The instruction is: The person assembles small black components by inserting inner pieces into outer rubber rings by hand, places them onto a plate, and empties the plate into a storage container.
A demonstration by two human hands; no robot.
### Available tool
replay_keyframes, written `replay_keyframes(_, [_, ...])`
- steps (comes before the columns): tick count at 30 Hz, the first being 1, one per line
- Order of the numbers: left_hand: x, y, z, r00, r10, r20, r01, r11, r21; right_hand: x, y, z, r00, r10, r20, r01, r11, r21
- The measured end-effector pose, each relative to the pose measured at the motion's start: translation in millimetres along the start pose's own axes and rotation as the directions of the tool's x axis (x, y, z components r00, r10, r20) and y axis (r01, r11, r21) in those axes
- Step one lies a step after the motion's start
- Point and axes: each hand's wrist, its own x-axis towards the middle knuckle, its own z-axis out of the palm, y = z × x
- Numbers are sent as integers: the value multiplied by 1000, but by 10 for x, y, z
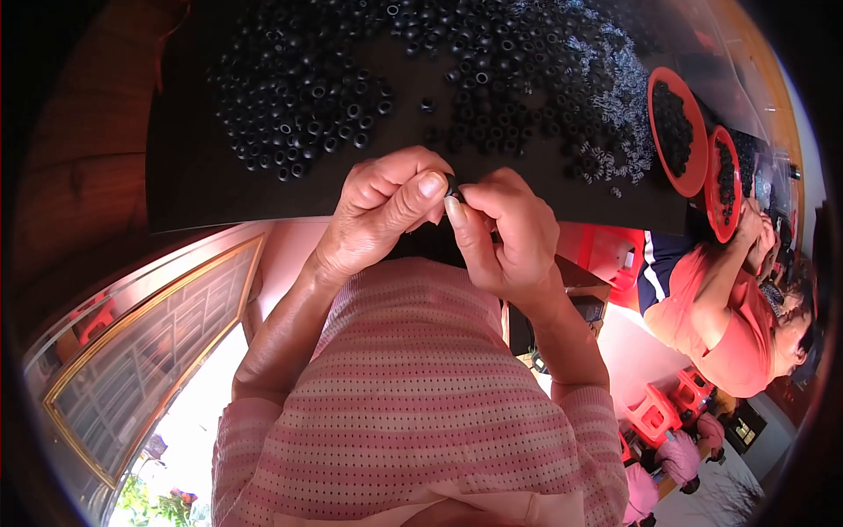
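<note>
hands met at the near edge of the black work surface (202, 176), both pinched on one small black ring (451, 187). the left hand (382, 215) pressed its thumb against the piece from the left, the right hand (509, 233) closed thumb and forefinger on it from the right, so the ring sat between the two thumb tips, equally near to each. too little of it showed to tell which way its opening faced. the supply lay straight ahead, away from the body: a loose heap of black rings (299, 105) to the left front, nearer the left hand, and a wider scatter (527, 79) to the right front. further right stood two red trays (678, 132) filled with dark pieces. another person in a coral shirt (738, 325) worked at the right end of the same surface, hands near the second tray. red stools (654, 413) stood on a pale floor, and a framed window (140, 351) showed at the left.
</note>
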Motion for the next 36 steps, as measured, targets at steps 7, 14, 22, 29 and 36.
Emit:
replay_keyframes(7, [6,34,11,999,51,11,-52,995,91,-29,-17,27,1000,15,-24,-16,1000,-19])
replay_keyframes(14, [36,61,-29,999,20,42,-25,993,118,-23,19,-45,998,36,58,-35,999,-12])
replay_keyframes(22, [18,82,-19,999,-30,33,27,997,74,-91,25,2,976,215,43,-219,953,207])
replay_keyframes(29, [36,67,-69,995,-60,74,63,997,-39,85,72,-66,978,87,187,-106,990,90])
replay_keyframes(36, [58,128,-58,990,-76,116,85,993,-78,119,78,-72,993,-26,118,17,997,74])
